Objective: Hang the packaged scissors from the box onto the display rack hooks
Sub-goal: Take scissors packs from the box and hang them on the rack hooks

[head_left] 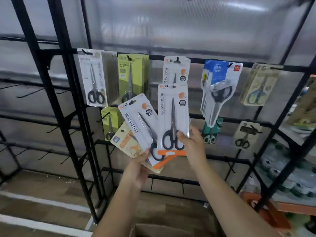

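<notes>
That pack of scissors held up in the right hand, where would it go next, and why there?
Probably up onto the hook directly above: the right hand pinches a white pack that matches the hung pack already there. The left hand holds more packs.

White scissors pack (172,117): black-handled scissors, orange bottom strip, upright, held below an identical pack (176,70) hanging on a hook of the display rack (193,59). Second white pack (142,127): tilted left, overlapping a beige pack (125,141). Green packs (132,77) hang near the rack's left upright. Box (153,230): cardboard, at the bottom edge of view.
</notes>
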